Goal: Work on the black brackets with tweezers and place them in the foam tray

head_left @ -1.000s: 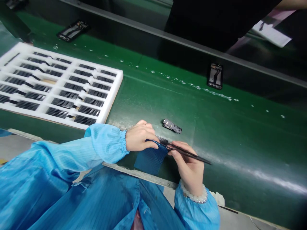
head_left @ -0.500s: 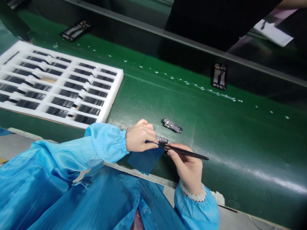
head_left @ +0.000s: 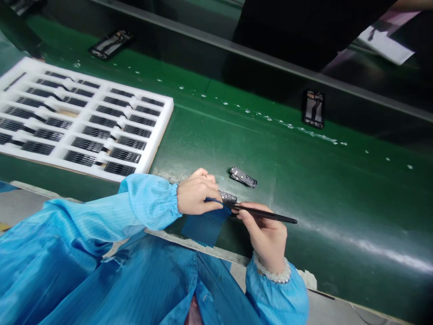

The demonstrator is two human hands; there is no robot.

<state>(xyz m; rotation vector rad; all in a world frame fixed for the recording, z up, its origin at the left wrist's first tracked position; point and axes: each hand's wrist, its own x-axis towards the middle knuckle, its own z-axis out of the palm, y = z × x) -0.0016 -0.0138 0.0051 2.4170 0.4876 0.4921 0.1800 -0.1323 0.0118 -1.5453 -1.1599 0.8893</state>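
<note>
My left hand [head_left: 198, 194] is closed, its thumb and fingers pinching the upper edge of a blue sheet [head_left: 207, 225] marked with a grid of small pieces. The sheet hangs toward the table's front edge. Between thumb and fingers, my right hand [head_left: 265, 232] grips slim black tweezers [head_left: 270, 215], tips pointing left at the sheet's top corner. What the tips touch is too small to make out. Just beyond the tips lies a small dark phone part [head_left: 228, 197], partly hidden by my left hand. Farther off, a little stack of similar phone parts [head_left: 242, 177] rests on the green surface.
A white foam tray [head_left: 162, 124] filled with black flex-cable parts stands at left. On the green belt beyond lie two phone frames, one at left [head_left: 110, 44] and another at right [head_left: 313, 109]. A grey rail [head_left: 270, 52] crosses behind them. Someone in dark clothing [head_left: 304, 27] is opposite.
Both phone frames and the white specks on the belt have shifted slightly right. The blue sheet and tweezers have moved only a touch; my hands keep their grip.
</note>
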